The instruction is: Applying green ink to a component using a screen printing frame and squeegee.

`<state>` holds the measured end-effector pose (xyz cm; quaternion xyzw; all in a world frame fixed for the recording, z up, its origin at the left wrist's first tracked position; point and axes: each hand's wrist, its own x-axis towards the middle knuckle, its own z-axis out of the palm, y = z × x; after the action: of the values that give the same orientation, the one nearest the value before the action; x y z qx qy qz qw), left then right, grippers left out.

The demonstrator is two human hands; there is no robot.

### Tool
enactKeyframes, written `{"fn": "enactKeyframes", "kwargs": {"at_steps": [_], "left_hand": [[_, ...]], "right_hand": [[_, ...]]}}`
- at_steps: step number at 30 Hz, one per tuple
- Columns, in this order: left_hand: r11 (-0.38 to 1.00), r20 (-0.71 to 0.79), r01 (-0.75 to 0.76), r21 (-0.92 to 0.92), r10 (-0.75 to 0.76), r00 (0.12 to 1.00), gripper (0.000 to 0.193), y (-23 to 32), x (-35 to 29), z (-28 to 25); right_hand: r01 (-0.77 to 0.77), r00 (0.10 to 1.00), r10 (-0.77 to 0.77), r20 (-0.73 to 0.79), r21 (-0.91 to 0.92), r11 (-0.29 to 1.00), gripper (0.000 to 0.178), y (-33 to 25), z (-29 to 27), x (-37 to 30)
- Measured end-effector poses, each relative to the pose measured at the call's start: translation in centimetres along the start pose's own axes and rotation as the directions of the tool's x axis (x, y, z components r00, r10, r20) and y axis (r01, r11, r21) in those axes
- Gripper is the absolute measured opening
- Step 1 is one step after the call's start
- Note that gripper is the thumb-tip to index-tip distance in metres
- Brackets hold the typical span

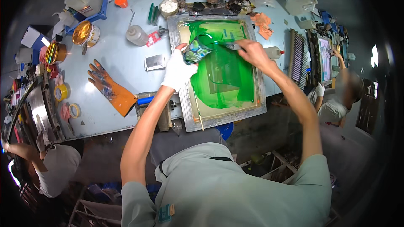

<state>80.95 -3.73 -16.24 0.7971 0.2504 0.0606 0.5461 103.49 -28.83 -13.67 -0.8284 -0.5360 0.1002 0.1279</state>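
Observation:
A silk-screen printing frame (262, 96) lies in front of me, its mesh largely coated with wet green ink (245, 85). My left hand (180, 72), in a white glove, is closed around a patterned, ink-stained cup (196, 53). The cup tilts over the upper part of the screen, its mouth toward the right. In my bare right hand (252, 54) I grip an ink spatula (229, 46), whose tip is close to the cup's mouth. Whether the tip touches the cup I cannot tell. A thin stick (198, 110) rests along the frame's left edge.
On the left lie an orange rubber glove (112, 90), a squeeze bottle (136, 35) and an open tub (86, 33). A white-filled jar (168, 7) stands behind the frame, and another bottle (274, 52) at its right. Co-workers (59, 166) are at both sides.

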Motion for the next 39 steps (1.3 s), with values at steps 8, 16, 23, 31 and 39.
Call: {"fn": "enactKeyframes", "kwargs": {"at_steps": [8, 16, 23, 31, 39], "left_hand": [[0.992, -0.058, -0.114, 0.051, 0.116, 0.991, 0.078, -2.1, 0.0, -0.7], [0.992, -0.043, -0.113, 0.050, 0.115, 0.992, 0.083, -3.0, -0.5, -1.5], [0.994, -0.046, -0.106, -0.002, 0.106, 0.993, 0.082, -3.6, -1.1, -1.3], [0.998, -0.043, -0.043, -0.049, 0.041, 0.998, 0.078, -3.4, -2.0, -2.3], [0.995, -0.055, -0.065, 0.071, 0.069, 0.996, 0.075, -3.0, -0.7, -2.8]], "right_hand": [[0.174, 0.984, -0.178, -0.003, -0.185, 0.967, 0.030, 1.2, 4.2, 6.8], [-0.168, 0.981, 0.187, 0.043, -0.281, 0.945, 0.032, 2.3, 0.0, 8.1], [-0.362, 0.931, 0.364, -0.004, -0.125, 0.924, 0.047, 1.6, 3.5, 11.9], [0.077, 0.986, -0.050, 0.158, -0.166, 0.983, 0.018, -3.8, 4.0, 15.7], [0.253, 0.967, -0.245, 0.068, -0.154, 0.955, 0.046, -2.4, 7.7, 6.0]]}}
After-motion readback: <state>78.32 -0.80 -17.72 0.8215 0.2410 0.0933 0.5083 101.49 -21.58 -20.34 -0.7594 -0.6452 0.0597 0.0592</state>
